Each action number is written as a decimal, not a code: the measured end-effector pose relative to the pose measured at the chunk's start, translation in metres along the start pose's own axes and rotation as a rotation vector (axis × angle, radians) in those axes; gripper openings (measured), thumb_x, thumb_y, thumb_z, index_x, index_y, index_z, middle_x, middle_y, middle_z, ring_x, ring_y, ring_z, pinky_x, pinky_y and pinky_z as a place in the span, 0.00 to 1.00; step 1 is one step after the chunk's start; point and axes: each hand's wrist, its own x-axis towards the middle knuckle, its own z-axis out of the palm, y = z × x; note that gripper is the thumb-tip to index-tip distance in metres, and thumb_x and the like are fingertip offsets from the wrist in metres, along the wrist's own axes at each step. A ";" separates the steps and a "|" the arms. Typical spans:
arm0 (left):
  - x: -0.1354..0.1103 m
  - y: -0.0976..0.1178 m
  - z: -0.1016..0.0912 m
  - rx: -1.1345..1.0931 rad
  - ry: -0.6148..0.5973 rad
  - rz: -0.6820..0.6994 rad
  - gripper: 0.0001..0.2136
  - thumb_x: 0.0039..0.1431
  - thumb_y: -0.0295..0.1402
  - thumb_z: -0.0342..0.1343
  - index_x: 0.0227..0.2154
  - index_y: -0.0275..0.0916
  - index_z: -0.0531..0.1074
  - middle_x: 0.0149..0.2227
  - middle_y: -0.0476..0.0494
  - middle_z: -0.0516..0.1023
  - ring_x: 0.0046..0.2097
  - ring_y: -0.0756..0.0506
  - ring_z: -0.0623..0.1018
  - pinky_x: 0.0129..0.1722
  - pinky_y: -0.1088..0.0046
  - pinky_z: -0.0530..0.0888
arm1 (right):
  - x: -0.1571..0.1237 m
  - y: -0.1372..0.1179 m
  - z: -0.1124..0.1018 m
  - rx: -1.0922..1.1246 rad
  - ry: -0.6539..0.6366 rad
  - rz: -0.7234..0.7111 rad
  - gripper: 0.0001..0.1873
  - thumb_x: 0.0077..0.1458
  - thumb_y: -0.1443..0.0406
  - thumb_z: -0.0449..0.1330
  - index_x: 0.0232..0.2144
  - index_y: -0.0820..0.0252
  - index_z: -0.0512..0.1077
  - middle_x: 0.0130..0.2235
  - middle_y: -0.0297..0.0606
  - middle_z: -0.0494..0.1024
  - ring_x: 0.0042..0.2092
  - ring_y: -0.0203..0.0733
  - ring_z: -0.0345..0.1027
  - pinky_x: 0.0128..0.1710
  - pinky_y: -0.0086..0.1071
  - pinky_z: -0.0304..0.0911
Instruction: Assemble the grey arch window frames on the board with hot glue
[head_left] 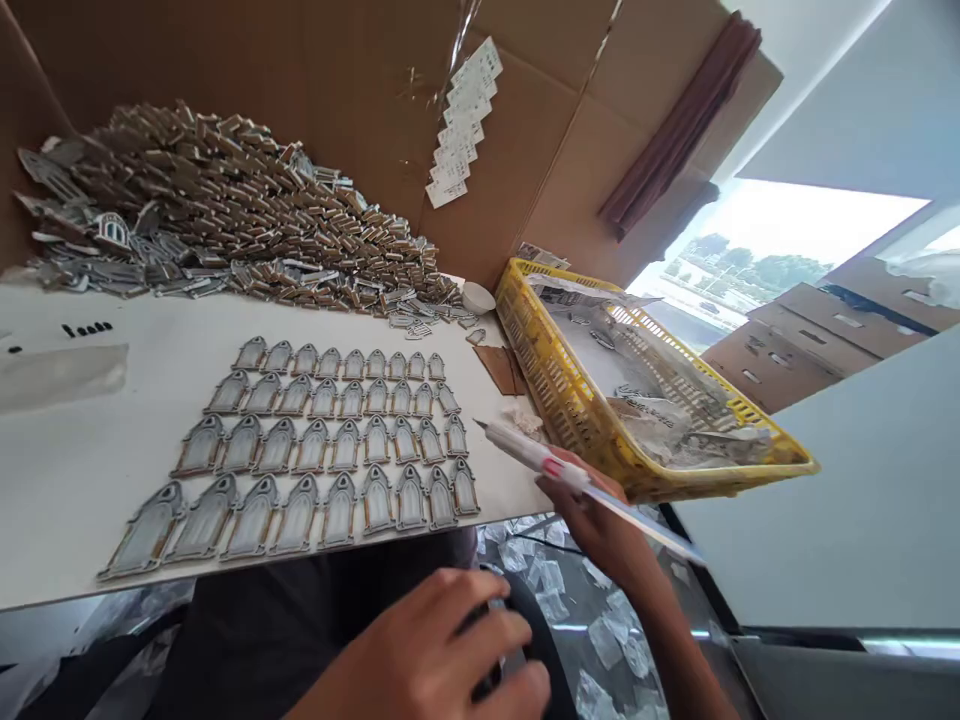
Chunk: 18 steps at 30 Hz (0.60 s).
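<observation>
My right hand is closed around a white tube with a red mark and a thin dark pointed tip. The tip points left, just off the right end of the rows of pieces. My left hand hangs in front of the table's near edge, its fingers loosely bent and apart, with nothing seen in them. Several small arched window-shaped pieces lie flat in four-wide-spaced rows on the white table. They have grey frames, brownish edges and pale shiny middles.
A large heap of similar pieces leans against the cardboard wall at the back. Right of the table stands a yellow plastic crate with papers inside. A small white cup sits beside it. Clear plastic bags litter the floor.
</observation>
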 end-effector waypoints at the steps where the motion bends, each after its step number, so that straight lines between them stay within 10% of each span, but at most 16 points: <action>1: 0.001 -0.004 0.001 0.047 0.007 -0.024 0.07 0.73 0.27 0.57 0.47 0.42 0.79 0.47 0.45 0.87 0.54 0.40 0.83 0.55 0.64 0.82 | -0.013 0.003 0.004 0.144 0.035 0.084 0.23 0.74 0.51 0.52 0.56 0.58 0.76 0.42 0.42 0.81 0.42 0.47 0.76 0.41 0.35 0.72; 9: -0.009 -0.047 0.009 0.304 -0.136 -0.218 0.17 0.70 0.26 0.49 0.56 0.39 0.78 0.55 0.36 0.84 0.60 0.32 0.78 0.57 0.51 0.79 | -0.038 0.002 0.002 0.488 -0.148 0.389 0.27 0.67 0.41 0.60 0.50 0.54 0.81 0.29 0.37 0.76 0.30 0.42 0.67 0.28 0.32 0.68; 18: -0.004 -0.073 0.036 0.410 -0.078 -0.305 0.18 0.77 0.34 0.48 0.59 0.41 0.78 0.53 0.37 0.84 0.55 0.33 0.78 0.51 0.53 0.76 | -0.019 0.015 -0.008 0.256 -0.329 0.349 0.28 0.70 0.44 0.57 0.57 0.53 0.81 0.54 0.46 0.85 0.57 0.58 0.78 0.57 0.46 0.75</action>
